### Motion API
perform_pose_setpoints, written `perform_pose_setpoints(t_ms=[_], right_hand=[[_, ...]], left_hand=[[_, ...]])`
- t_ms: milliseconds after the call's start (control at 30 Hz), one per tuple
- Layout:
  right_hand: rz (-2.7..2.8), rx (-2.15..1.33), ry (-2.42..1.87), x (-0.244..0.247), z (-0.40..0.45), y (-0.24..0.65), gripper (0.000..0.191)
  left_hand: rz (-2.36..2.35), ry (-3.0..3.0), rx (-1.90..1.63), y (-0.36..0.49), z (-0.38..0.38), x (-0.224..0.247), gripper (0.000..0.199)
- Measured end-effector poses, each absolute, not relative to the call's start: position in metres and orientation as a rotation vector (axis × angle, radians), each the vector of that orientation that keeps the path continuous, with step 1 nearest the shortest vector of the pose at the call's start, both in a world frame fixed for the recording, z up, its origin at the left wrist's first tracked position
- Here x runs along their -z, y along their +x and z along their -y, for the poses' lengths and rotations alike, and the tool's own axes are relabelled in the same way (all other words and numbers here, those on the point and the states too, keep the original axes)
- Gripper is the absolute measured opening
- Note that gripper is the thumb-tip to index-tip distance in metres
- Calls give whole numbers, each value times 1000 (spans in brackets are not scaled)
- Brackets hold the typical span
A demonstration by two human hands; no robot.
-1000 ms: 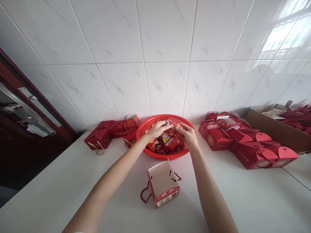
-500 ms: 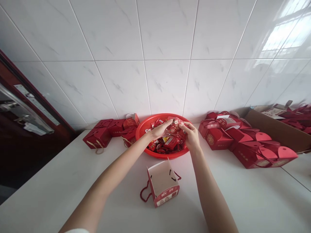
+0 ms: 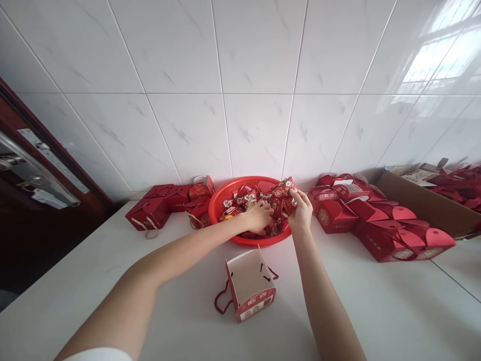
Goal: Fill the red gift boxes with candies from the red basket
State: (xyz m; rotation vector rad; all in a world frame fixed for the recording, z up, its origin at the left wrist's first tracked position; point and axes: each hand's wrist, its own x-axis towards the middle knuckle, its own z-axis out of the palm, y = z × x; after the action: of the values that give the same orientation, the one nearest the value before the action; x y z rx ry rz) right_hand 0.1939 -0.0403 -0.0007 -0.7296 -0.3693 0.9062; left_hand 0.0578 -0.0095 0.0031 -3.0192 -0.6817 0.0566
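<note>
A red plastic basket (image 3: 224,193) holds a heap of wrapped candies (image 3: 244,196). My left hand (image 3: 260,217) is down among the candies with its fingers curled; what is under the fingertips is hidden. At the basket's right side, my right hand (image 3: 300,209) is closed on a red snack packet (image 3: 284,187) with pale flower-like prints, tilted above the heap. In front of the basket, an open red gift box (image 3: 255,305) with red cord handles stands on the white table, its pale inside showing.
Closed red gift boxes (image 3: 148,213) with cord handles stand at the left by the tiled wall. More red boxes (image 3: 398,235) crowd the right side. Beyond them is a cardboard carton (image 3: 417,203) with red items in it. A dark door (image 3: 22,210) is at far left.
My left hand has moved away from the packet and down into the candies. My right hand keeps the packet, now tilted further to the right.
</note>
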Motion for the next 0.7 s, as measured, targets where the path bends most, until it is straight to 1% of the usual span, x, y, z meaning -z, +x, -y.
perform_pose_setpoints(t_ms=[167, 233, 400, 467, 533, 633, 700], right_hand=[[349, -901, -733, -1, 42, 192, 30], [349, -907, -734, 0, 42, 191, 30], [341, -915, -731, 0, 40, 190, 31], [331, -920, -730, -1, 40, 190, 31], [325, -926, -729, -1, 40, 190, 31], [326, -930, -727, -2, 40, 190, 30], [332, -931, -728, -2, 40, 190, 30]], left_hand=[[1097, -2925, -137, 38, -8, -21, 6], [1239, -2865, -144, 23, -19, -28, 7], [1418, -2750, -200, -16, -36, -39, 6], [1400, -2740, -184, -20, -35, -40, 7], [1328, -2751, -124, -14, -29, -41, 14], [1152, -2835, -42, 11, -17, -38, 25], [1014, -2934, -48, 32, -10, -32, 25]])
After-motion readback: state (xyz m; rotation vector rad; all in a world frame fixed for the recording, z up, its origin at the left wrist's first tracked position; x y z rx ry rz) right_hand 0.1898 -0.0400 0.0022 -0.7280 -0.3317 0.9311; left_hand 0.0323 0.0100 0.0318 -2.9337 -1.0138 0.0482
